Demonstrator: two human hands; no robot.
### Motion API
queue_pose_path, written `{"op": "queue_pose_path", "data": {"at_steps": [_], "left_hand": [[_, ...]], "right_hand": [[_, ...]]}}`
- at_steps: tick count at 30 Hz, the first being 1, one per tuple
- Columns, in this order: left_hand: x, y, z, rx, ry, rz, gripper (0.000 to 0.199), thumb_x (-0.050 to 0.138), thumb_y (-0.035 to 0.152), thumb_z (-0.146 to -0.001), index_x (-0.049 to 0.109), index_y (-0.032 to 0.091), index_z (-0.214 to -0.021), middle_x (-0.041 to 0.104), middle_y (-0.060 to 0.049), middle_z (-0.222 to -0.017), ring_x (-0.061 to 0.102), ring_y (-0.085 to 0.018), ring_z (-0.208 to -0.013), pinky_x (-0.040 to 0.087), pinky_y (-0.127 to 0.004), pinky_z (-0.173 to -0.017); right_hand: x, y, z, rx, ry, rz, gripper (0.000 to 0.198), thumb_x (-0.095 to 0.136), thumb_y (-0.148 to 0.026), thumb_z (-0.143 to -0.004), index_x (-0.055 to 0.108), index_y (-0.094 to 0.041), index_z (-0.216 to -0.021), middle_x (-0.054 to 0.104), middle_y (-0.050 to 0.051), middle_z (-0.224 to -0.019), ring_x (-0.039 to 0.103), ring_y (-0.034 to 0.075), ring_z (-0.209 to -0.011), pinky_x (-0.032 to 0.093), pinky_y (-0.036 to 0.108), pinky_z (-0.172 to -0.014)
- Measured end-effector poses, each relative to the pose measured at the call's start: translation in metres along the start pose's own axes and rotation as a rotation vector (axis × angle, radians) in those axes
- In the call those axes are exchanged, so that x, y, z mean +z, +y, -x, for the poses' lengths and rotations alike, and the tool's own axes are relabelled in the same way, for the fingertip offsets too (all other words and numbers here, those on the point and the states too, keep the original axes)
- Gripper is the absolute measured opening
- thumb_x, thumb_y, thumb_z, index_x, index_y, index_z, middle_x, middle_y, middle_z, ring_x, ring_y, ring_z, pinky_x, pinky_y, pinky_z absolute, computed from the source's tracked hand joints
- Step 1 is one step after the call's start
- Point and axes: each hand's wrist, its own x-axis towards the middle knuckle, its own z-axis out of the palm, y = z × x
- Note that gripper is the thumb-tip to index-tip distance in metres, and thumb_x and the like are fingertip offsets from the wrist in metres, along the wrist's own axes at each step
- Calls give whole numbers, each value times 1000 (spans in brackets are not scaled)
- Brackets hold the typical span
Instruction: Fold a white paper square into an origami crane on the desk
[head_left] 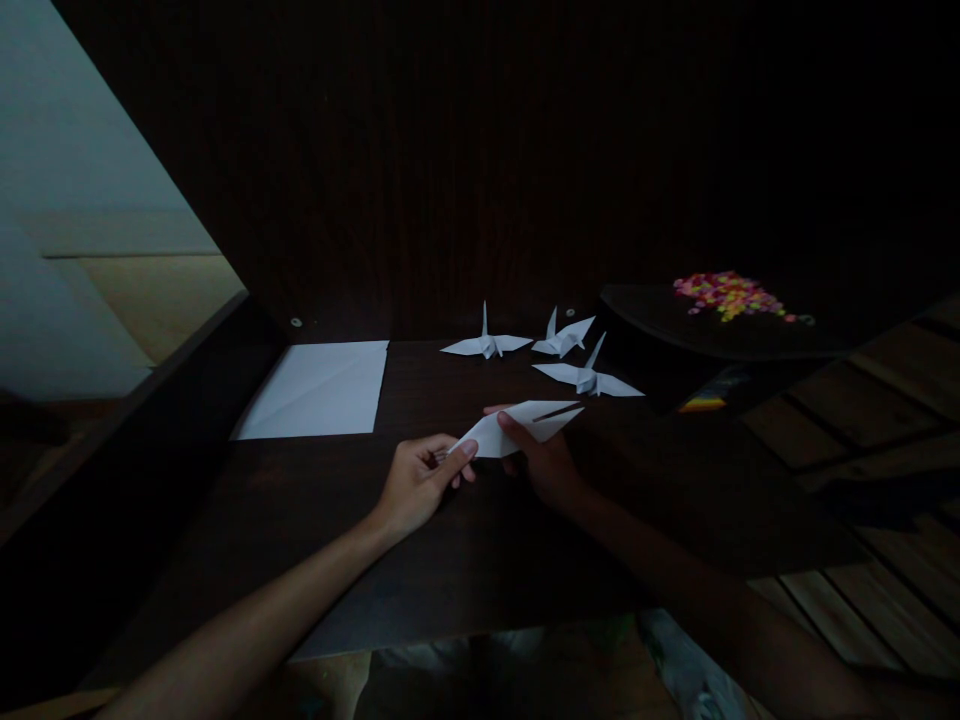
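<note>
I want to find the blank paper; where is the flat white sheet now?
In the head view, the flat white sheet lies on the dark table, left of the three paper cranes and beyond the left hand.

Honestly I can't read any text from here. The flat white sheet (315, 390) left of the paper cranes (487, 343) looks blank, with no labels, brands or numbers anywhere else either.

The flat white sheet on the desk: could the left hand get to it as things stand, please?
Probably yes. The sheet lies flat with bare desk between it and the left hand, but that hand is pinching the folded paper.
</note>
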Motion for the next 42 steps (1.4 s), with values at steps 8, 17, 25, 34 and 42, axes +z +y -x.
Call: {"op": "queue_pose_path", "data": {"at_steps": [8, 17, 25, 34, 42], "left_hand": [[1, -1, 1, -3, -38, 13, 39, 63, 47, -83, 68, 14, -64, 65, -3, -58, 48, -10, -49, 37, -21, -50], [3, -1, 1, -25, -51, 74, 39, 65, 49, -81, 69, 14, -66, 64, -3, -57, 48, -10, -48, 38, -21, -49], [6, -3, 1, -41, -108, 117, 41, 63, 50, -82, 69, 12, -68, 64, -3, -56, 47, -9, -47, 37, -20, -48], [3, -6, 1, -14, -46, 157, 36, 65, 43, -84, 71, 12, -67, 64, -3, -56, 48, -8, -48, 37, -20, -50], [1, -6, 0, -52, -43, 234, 35, 68, 43, -81, 71, 11, -68, 63, -2, -54, 48, -8, -46, 35, -20, -47]], "right_hand": [[2, 1, 2, 13, 68, -23, 39, 69, -51, -72, 67, -15, -85, 61, -1, -59, 47, 8, -39, 34, 19, -33], [-1, 4, 1, 14, 66, 6, 43, 69, -53, -74, 51, -17, -58, 45, -6, -38, 40, 7, -32, 28, 18, -31], [0, 0, 3, 7, 140, -58, 40, 75, -50, -68, 53, -17, -64, 52, -5, -44, 42, 7, -33, 27, 17, -29], [-2, 1, 2, 83, 21, 38, 49, 63, -62, -74, 54, -16, -60, 50, -3, -36, 46, 9, -28, 28, 17, -26], [-2, 2, 2, 19, -12, 29, 51, 67, -58, -73, 48, -17, -50, 45, -4, -36, 41, 6, -29, 28, 16, -29]]}}
